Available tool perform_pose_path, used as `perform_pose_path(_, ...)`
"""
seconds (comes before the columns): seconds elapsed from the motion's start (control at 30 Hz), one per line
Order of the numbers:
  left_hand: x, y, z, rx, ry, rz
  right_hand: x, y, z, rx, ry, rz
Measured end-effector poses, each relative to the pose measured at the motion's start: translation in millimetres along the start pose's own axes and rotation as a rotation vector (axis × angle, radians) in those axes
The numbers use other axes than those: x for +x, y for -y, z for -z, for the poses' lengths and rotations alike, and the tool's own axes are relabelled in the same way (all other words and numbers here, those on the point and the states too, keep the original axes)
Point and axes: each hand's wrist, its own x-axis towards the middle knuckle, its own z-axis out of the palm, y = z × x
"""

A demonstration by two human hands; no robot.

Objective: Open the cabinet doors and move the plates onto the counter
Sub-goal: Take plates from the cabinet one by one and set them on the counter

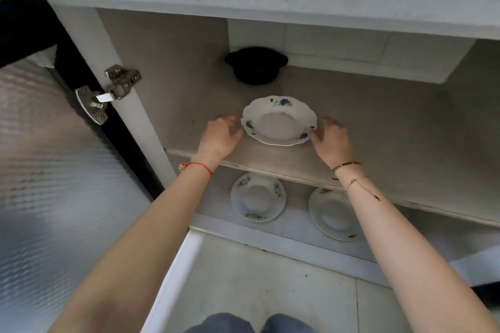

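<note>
Head view, looking down into an opened lower cabinet. Far left of frame: frosted cabinet door [54, 170] swung wide, hinge [108, 92] exposed. Left of centre: left hand [220, 136] on the shelf [378, 130], fingers loosely curled, just beside the rim, contact not clear enough to tell. Centre of frame: blue-flowered plate [279, 120] flat on that shelf, in front of a black pot [255, 65] near the back. Right of centre: right hand [331, 139], fingers apart, tips touching the scalloped edge, not yet closed on it. Below the shelf, lower centre: two more plates [258, 197] [334, 215] lying flat on the cabinet floor.

Probably glazed ceramic: rigid, smooth, likely slippery, moderately light, breakable if knocked against shelf edge or pot. Best taken at opposite rims, fingertips slipped under the raised lip, thumbs on top, lifted level and drawn straight out.
</note>
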Motion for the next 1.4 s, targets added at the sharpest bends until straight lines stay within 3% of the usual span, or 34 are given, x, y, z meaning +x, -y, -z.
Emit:
perform_pose_path(0.33, 32, 0, -19, 0.035, 0.147, 0.034, 17, 4, -6, 0.216, 0.173, -0.158)
perform_pose_path(0.47, 26, 3, -18, 0.002, 0.167, 0.04, 7, 7, -1, 0.189, 0.15, -0.142)
perform_pose_path(0.77, -52, 8, -6, -0.254, 0.045, 0.039, -50, 7, 6, 0.278, 0.113, -0.126)
perform_pose_path(1.13, -147, 9, 22, -0.297, -0.101, -0.038, -123, 23, 31, 0.34, 0.048, -0.056)
perform_pose_path(1.4, -180, -4, 50, -0.364, -0.093, 0.012, -152, 47, 60, 0.383, 0.053, -0.098)
